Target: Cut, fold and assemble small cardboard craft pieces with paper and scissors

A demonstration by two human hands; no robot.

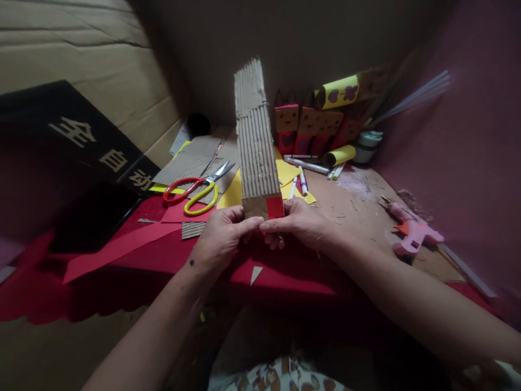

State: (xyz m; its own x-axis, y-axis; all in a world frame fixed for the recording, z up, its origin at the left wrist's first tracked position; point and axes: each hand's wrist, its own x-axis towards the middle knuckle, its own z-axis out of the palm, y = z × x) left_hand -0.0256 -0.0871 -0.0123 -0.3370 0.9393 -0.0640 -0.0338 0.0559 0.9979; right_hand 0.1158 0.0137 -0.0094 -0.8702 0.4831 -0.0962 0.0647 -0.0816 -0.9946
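Observation:
A long strip of corrugated cardboard [257, 144] stands up in front of me, its ridged side facing me. Its lower end is smooth brown, with a red patch [274, 207] at the right corner. My left hand [226, 231] pinches the lower left edge, thumb on the front. From the other side my right hand [295, 222] grips the lower right corner, with its thumb over the red patch's lower edge. The two thumb tips nearly meet. What the fingers do behind the strip is partly hidden.
Scissors [199, 190] with red and yellow handles lie open at left on cardboard scraps. A pink glue gun [413, 228] rests at right. Behind are markers [307, 164], small decorated boxes [287, 122] and yellow rolls [340, 156]. A red paper strip [118, 252] lies at front left.

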